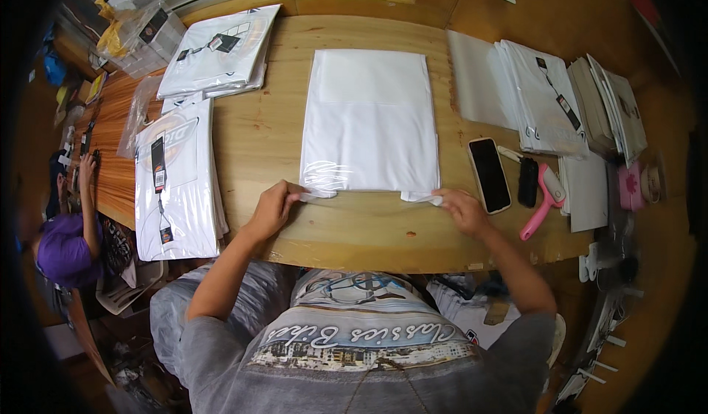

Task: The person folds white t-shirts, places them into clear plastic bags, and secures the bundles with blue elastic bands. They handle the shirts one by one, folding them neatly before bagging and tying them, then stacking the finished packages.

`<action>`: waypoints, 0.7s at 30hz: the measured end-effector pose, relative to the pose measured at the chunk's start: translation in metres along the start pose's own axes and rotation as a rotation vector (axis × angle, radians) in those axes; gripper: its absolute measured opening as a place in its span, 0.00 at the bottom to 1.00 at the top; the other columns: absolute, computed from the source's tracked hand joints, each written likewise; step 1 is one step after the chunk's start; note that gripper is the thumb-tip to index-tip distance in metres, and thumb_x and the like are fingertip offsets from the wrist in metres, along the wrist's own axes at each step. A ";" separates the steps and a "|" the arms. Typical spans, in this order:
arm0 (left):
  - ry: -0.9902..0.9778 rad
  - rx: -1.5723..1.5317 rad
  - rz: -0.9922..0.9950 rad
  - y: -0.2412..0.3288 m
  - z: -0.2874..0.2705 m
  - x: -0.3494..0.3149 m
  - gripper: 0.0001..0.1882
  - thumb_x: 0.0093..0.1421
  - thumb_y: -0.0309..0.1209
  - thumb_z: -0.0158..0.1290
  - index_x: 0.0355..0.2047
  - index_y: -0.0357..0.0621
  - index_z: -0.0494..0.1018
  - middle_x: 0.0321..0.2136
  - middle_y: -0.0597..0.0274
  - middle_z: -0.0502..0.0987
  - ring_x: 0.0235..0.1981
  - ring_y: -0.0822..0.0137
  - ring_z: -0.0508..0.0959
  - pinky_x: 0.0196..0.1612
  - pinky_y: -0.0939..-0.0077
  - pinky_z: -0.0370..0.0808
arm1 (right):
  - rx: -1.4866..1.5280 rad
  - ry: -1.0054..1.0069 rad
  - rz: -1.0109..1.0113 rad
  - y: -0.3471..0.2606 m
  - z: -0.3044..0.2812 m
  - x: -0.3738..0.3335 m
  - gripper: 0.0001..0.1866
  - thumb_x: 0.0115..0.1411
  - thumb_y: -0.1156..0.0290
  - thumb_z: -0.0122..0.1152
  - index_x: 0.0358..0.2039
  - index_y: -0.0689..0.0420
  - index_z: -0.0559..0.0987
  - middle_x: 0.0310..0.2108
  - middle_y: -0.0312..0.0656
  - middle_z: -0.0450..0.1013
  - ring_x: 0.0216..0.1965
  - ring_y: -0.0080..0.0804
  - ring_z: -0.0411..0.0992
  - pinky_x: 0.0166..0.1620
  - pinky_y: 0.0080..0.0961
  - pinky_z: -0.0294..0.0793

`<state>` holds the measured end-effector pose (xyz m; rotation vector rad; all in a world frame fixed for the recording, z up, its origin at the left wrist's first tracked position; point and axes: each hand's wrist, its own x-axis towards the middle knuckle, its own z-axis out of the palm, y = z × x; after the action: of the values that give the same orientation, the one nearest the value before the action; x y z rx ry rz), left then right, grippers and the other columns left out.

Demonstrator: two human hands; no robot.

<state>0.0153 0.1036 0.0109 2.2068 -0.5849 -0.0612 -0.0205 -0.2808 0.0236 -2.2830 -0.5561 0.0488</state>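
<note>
A folded white garment (pixel 372 137) lies flat on the wooden table in front of me, with a paler rectangle across its far part. Shiny creases of a clear plastic bag (pixel 327 172) show over its near left part. My left hand (pixel 276 206) is closed, pinching the bag's near left corner. At the near right corner, my right hand (pixel 463 211) pinches the bag between thumb and fingers. Both corners stick out toward me past the garment's near edge.
Bagged white garments with black tags form stacks at left (pixel 177 185), far left (pixel 219 52) and right (pixel 542 97). Beside my right hand lie a phone (pixel 490 176), a black brush (pixel 528 182) and a pink-handled tool (pixel 544 201). Another person in a purple cap (pixel 68 248) works at the left.
</note>
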 end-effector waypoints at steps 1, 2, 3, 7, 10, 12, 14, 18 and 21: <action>0.064 -0.087 -0.104 -0.001 0.002 0.003 0.06 0.54 0.28 0.41 0.27 0.37 0.62 0.27 0.53 0.71 0.27 0.55 0.71 0.29 0.71 0.68 | 0.141 0.138 0.103 0.002 0.006 0.001 0.07 0.52 0.70 0.46 0.25 0.60 0.68 0.33 0.46 0.68 0.35 0.40 0.67 0.41 0.29 0.65; 0.119 -0.130 -0.125 0.000 0.004 0.006 0.06 0.55 0.28 0.40 0.26 0.36 0.62 0.25 0.52 0.71 0.25 0.55 0.71 0.28 0.72 0.67 | 0.283 0.276 0.206 0.006 0.013 0.004 0.07 0.53 0.70 0.45 0.25 0.61 0.68 0.31 0.45 0.69 0.33 0.40 0.67 0.39 0.29 0.65; 0.174 -0.173 -0.145 0.001 0.009 0.012 0.07 0.55 0.28 0.39 0.25 0.36 0.62 0.22 0.51 0.71 0.23 0.54 0.71 0.26 0.72 0.67 | 0.425 0.413 0.309 0.009 0.020 0.007 0.08 0.54 0.70 0.45 0.25 0.61 0.68 0.28 0.45 0.69 0.31 0.41 0.68 0.37 0.29 0.66; 0.300 -0.013 -0.338 0.004 0.025 0.030 0.10 0.56 0.30 0.37 0.22 0.37 0.61 0.16 0.50 0.69 0.18 0.53 0.70 0.23 0.70 0.66 | 0.048 0.579 0.455 0.021 0.035 0.032 0.08 0.53 0.69 0.44 0.27 0.61 0.69 0.25 0.47 0.68 0.27 0.41 0.67 0.31 0.32 0.66; 0.302 0.307 -0.379 0.005 0.030 0.039 0.10 0.55 0.31 0.38 0.21 0.38 0.61 0.14 0.49 0.69 0.18 0.51 0.70 0.21 0.64 0.66 | -0.348 0.550 0.483 0.015 0.037 0.051 0.08 0.53 0.68 0.43 0.28 0.59 0.69 0.27 0.48 0.67 0.26 0.43 0.67 0.30 0.35 0.65; 0.258 0.538 -0.351 0.004 0.034 0.043 0.09 0.53 0.31 0.39 0.21 0.39 0.62 0.14 0.50 0.69 0.16 0.51 0.71 0.18 0.62 0.66 | -0.503 0.435 0.572 0.011 0.038 0.056 0.09 0.53 0.67 0.42 0.29 0.58 0.69 0.31 0.48 0.65 0.26 0.45 0.67 0.29 0.36 0.65; 0.196 0.691 -0.374 0.001 0.039 0.046 0.08 0.52 0.32 0.39 0.22 0.40 0.63 0.17 0.52 0.70 0.18 0.54 0.71 0.19 0.65 0.66 | -0.604 0.378 0.669 0.007 0.041 0.063 0.09 0.52 0.67 0.42 0.30 0.56 0.69 0.35 0.48 0.63 0.30 0.45 0.66 0.32 0.37 0.64; 0.224 0.869 -0.307 0.001 0.037 0.046 0.07 0.50 0.32 0.41 0.25 0.42 0.63 0.26 0.55 0.65 0.30 0.60 0.66 0.30 0.69 0.63 | -0.847 0.279 0.621 -0.004 0.034 0.066 0.09 0.51 0.67 0.42 0.32 0.53 0.69 0.38 0.46 0.61 0.39 0.45 0.61 0.40 0.38 0.60; 0.331 0.788 -0.302 0.001 0.033 0.043 0.06 0.49 0.29 0.42 0.26 0.41 0.63 0.28 0.54 0.63 0.31 0.58 0.64 0.32 0.67 0.62 | -0.602 0.401 0.756 0.006 0.036 0.061 0.09 0.48 0.73 0.44 0.31 0.53 0.70 0.39 0.44 0.61 0.44 0.40 0.58 0.44 0.36 0.57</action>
<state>0.0457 0.0612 -0.0032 2.9615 -0.0713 0.4405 0.0297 -0.2349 0.0029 -2.8477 0.5960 -0.2311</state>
